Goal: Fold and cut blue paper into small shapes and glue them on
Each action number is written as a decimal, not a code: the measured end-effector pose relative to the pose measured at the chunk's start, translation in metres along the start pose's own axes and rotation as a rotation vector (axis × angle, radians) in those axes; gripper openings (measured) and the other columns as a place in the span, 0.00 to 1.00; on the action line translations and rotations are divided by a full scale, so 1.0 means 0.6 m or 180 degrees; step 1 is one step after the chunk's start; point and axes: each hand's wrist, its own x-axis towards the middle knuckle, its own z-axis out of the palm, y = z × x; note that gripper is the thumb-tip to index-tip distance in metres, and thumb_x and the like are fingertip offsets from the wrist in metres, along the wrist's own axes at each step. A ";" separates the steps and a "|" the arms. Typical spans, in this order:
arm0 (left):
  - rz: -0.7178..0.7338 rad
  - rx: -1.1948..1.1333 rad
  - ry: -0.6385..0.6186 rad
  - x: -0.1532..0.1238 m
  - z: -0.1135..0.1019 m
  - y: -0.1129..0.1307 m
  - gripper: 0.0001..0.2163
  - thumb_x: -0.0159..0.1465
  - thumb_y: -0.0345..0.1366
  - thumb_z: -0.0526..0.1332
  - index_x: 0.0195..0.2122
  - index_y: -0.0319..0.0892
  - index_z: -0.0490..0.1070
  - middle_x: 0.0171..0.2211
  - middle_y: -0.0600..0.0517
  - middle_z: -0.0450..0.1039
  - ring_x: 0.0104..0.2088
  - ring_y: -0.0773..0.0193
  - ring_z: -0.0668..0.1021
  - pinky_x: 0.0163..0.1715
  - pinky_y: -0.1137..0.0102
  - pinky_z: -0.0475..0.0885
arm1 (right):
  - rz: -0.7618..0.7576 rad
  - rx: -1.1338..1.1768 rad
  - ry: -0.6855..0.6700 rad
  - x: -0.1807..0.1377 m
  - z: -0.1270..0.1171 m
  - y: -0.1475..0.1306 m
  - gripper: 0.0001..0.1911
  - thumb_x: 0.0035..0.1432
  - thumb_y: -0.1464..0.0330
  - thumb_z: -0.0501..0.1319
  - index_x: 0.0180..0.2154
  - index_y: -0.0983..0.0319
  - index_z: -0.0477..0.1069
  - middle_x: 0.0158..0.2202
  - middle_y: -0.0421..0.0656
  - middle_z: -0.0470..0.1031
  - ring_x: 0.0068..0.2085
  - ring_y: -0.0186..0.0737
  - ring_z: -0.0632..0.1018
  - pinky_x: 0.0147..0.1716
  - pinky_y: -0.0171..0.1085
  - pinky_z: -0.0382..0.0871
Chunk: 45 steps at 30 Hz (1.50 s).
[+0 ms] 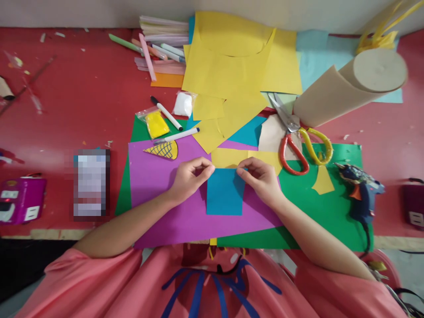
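Table (66, 110), left hand (189, 179), right hand (262, 177) pinching paper (225, 196)

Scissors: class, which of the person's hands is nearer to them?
Right. The right hand pinches the blue paper at its top edge, just left of the scissors; the left hand pinches the paper's opposite top corner, farther away.

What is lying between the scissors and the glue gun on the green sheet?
A small yellow paper scrap lies on the green sheet between the scissors and the glue gun, as the head view shows.
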 end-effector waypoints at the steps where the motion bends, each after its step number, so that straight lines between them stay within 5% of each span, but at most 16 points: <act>1: 0.0075 0.0065 -0.0080 -0.001 0.001 0.002 0.12 0.64 0.43 0.60 0.28 0.40 0.72 0.23 0.55 0.72 0.23 0.71 0.71 0.24 0.77 0.67 | -0.0048 -0.0074 -0.0042 -0.002 0.002 -0.001 0.07 0.57 0.64 0.64 0.31 0.61 0.72 0.30 0.41 0.76 0.30 0.34 0.75 0.29 0.33 0.68; 8: 0.0861 0.0701 -0.0698 -0.004 0.007 0.005 0.09 0.65 0.38 0.58 0.31 0.41 0.74 0.26 0.56 0.78 0.25 0.72 0.76 0.29 0.79 0.68 | -0.0468 -0.0687 -0.0461 -0.018 0.022 -0.005 0.03 0.58 0.70 0.60 0.32 0.62 0.72 0.29 0.40 0.77 0.29 0.33 0.76 0.29 0.31 0.66; 13: 0.0829 0.0772 -0.0756 -0.004 0.009 0.006 0.10 0.66 0.38 0.57 0.32 0.41 0.74 0.27 0.56 0.78 0.26 0.72 0.77 0.29 0.79 0.68 | -0.0553 -0.0766 -0.0532 -0.016 0.021 -0.008 0.03 0.57 0.73 0.59 0.31 0.62 0.71 0.28 0.40 0.77 0.29 0.32 0.75 0.28 0.31 0.66; 24: -0.0030 -0.0592 0.0126 0.007 -0.001 -0.002 0.11 0.64 0.43 0.59 0.32 0.40 0.71 0.25 0.54 0.75 0.25 0.69 0.77 0.28 0.75 0.72 | -0.0296 -0.0438 0.0074 0.000 -0.010 -0.007 0.05 0.57 0.68 0.61 0.29 0.61 0.70 0.27 0.39 0.74 0.30 0.34 0.74 0.30 0.33 0.66; 27: 0.0069 -0.0368 -0.0305 0.009 -0.001 0.003 0.12 0.61 0.45 0.62 0.38 0.41 0.74 0.31 0.52 0.78 0.30 0.67 0.79 0.31 0.75 0.72 | -0.0297 -0.0395 -0.0073 -0.004 -0.003 -0.009 0.06 0.57 0.68 0.61 0.29 0.62 0.70 0.27 0.40 0.74 0.29 0.34 0.73 0.29 0.34 0.65; 31: 0.0247 0.0222 -0.0788 0.006 0.000 0.011 0.11 0.62 0.43 0.60 0.32 0.41 0.75 0.29 0.53 0.78 0.29 0.67 0.77 0.31 0.75 0.70 | -0.0268 -0.0435 -0.0245 -0.008 0.007 -0.010 0.06 0.58 0.67 0.61 0.30 0.62 0.70 0.27 0.40 0.74 0.28 0.33 0.72 0.27 0.33 0.63; 41: -0.0062 -0.0402 0.0018 0.011 -0.008 -0.002 0.14 0.61 0.42 0.61 0.22 0.40 0.68 0.19 0.57 0.60 0.21 0.72 0.62 0.20 0.75 0.58 | 0.0167 0.0303 -0.0105 0.006 -0.022 -0.016 0.07 0.56 0.66 0.62 0.28 0.61 0.67 0.22 0.38 0.73 0.22 0.32 0.75 0.23 0.33 0.70; 45: -0.0124 -0.0451 0.0101 0.016 -0.010 -0.001 0.13 0.59 0.42 0.62 0.22 0.40 0.68 0.20 0.56 0.60 0.22 0.72 0.61 0.20 0.75 0.57 | -0.0270 0.0136 0.0147 0.005 -0.024 -0.012 0.06 0.60 0.67 0.60 0.31 0.60 0.67 0.28 0.40 0.77 0.28 0.33 0.78 0.30 0.35 0.74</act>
